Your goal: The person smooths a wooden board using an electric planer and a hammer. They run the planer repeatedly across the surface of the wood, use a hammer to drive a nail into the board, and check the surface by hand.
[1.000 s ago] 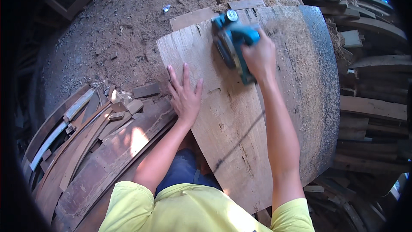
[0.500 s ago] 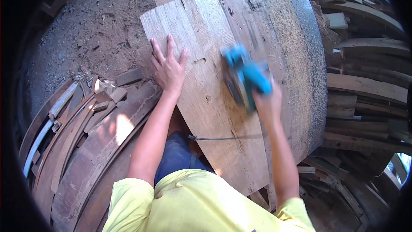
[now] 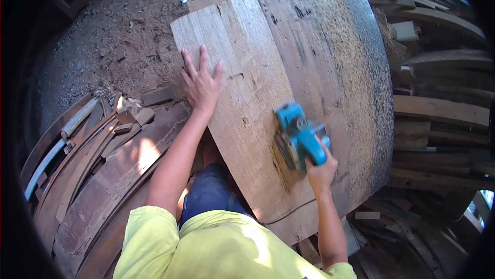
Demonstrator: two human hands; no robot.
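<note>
A teal electric hand planer (image 3: pixel 299 132) rests on a wide wooden panel (image 3: pixel 247 93), right of its middle. My right hand (image 3: pixel 322 169) is wrapped round the planer's rear handle. Spread over the panel's left edge, my left hand (image 3: pixel 201 85) lies flat with its fingers apart, the outermost ones at the very edge. The panel is made of several boards, pale on the left and greyer towards the right, with dark cracks and pits. A dark power cord (image 3: pixel 291 212) trails from near my right wrist across the near part of the panel.
Wood shavings (image 3: pixel 356 83) cover the panel's right side. Stacked planks (image 3: pixel 443 104) stand along the right. At the lower left lie more boards (image 3: pixel 108 176) and small wood offcuts (image 3: pixel 128 111). Dirt ground (image 3: pixel 124 36) spreads beyond the panel at the upper left.
My right hand has drawn the planer back towards me over the panel. The cord has shifted nearer my body. My left hand stays at almost the same place on the panel.
</note>
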